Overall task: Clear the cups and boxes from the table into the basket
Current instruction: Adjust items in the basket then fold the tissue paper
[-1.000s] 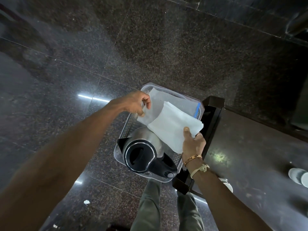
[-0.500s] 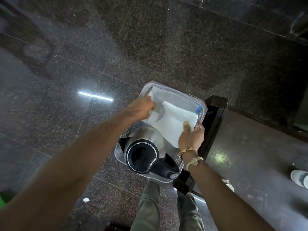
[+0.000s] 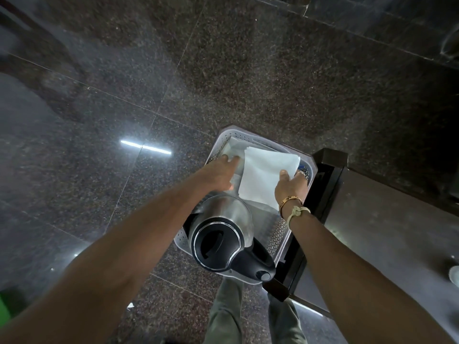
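A pale perforated basket (image 3: pixel 248 133) stands on the floor against the table's end. Inside it lies a steel kettle (image 3: pixel 223 232) with a black lid and handle, at the near side. Two flat white boxes fill the far half: the upper white box (image 3: pixel 265 175) and a lower one (image 3: pixel 232 150) partly under it. My right hand (image 3: pixel 290 186) grips the upper box's right edge, thumb on top. Stretched fingers of my left hand (image 3: pixel 221 172) rest on the lower box at the basket's left side.
The dark table (image 3: pixel 385 232) runs off to the right, with a white cup (image 3: pixel 455 275) at the frame's edge. Polished granite floor surrounds the basket. My legs (image 3: pixel 231 314) stand just behind it. A green object (image 3: pixel 5 304) sits at far left.
Both hands have gone down into the basket with the white boxes, which now lie flatter. My left hand went from pinching the paper's edge to lying stretched on it.
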`<control>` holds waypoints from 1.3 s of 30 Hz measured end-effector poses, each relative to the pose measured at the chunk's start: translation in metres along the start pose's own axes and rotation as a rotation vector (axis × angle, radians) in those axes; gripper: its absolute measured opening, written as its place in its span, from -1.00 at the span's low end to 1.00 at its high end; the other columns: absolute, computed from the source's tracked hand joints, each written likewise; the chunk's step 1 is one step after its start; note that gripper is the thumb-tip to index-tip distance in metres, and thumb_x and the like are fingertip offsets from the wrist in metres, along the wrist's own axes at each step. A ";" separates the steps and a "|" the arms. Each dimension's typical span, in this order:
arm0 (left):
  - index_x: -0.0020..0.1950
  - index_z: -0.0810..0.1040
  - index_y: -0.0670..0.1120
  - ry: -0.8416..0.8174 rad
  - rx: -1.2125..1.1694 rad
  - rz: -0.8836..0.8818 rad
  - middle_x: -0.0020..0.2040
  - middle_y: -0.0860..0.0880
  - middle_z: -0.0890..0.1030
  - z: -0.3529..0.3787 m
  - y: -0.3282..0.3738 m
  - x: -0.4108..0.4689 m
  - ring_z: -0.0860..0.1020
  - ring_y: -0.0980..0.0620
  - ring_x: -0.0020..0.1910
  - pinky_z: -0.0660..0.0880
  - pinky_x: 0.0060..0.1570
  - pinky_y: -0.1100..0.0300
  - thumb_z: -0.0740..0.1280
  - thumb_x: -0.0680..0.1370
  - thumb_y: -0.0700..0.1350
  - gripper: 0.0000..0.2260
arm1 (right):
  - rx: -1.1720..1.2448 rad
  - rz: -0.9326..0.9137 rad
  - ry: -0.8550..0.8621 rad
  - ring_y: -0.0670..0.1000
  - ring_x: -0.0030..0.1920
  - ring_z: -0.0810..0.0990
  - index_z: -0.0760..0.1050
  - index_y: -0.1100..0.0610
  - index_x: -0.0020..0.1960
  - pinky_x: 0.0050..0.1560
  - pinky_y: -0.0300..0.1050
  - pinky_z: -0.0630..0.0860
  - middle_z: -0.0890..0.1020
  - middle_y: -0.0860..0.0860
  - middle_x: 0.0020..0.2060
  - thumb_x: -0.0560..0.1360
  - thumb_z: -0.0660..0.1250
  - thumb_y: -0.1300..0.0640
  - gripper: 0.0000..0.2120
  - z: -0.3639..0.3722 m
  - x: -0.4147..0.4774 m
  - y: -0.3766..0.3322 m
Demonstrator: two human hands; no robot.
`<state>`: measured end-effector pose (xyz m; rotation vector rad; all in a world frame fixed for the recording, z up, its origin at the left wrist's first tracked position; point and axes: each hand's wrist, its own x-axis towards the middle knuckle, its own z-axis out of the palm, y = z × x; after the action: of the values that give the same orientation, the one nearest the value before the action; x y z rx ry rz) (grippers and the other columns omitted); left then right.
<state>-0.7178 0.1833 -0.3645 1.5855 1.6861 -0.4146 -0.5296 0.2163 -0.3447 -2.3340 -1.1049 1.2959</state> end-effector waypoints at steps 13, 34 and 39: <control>0.24 0.57 -0.08 -0.054 -1.231 -0.111 0.12 -0.09 0.69 -0.065 0.037 -0.044 0.66 -0.07 0.08 0.58 0.12 -0.02 0.52 0.29 0.33 -0.32 | 0.529 -0.018 -0.251 0.21 0.06 0.65 0.56 0.23 0.07 0.16 0.26 0.57 0.67 0.21 0.05 0.55 0.40 0.18 -0.86 -0.054 -0.044 -0.033; 0.14 0.64 -0.12 0.000 -1.235 0.267 0.05 -0.09 0.72 -0.189 0.166 -0.154 0.70 -0.11 0.02 0.64 -0.08 -0.04 0.61 0.36 -0.08 -0.60 | 0.716 -0.306 -0.334 0.14 0.01 0.72 0.61 0.23 0.13 -0.05 0.11 0.67 0.73 0.09 0.00 0.33 0.58 0.29 -0.61 -0.242 -0.134 -0.087; 0.17 0.60 -0.07 0.225 -1.144 0.308 0.03 -0.03 0.71 -0.179 0.240 -0.168 0.69 -0.05 0.00 0.65 -0.07 0.00 0.53 0.45 -0.01 -0.65 | 0.558 -0.387 -0.133 0.02 -0.08 0.73 0.61 0.16 0.08 -0.11 -0.02 0.67 0.74 0.01 -0.07 0.27 0.65 0.12 -0.57 -0.297 -0.145 -0.062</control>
<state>-0.5571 0.2314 -0.0655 0.9684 1.3488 0.7948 -0.3658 0.1944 -0.0524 -1.5672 -1.0017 1.3948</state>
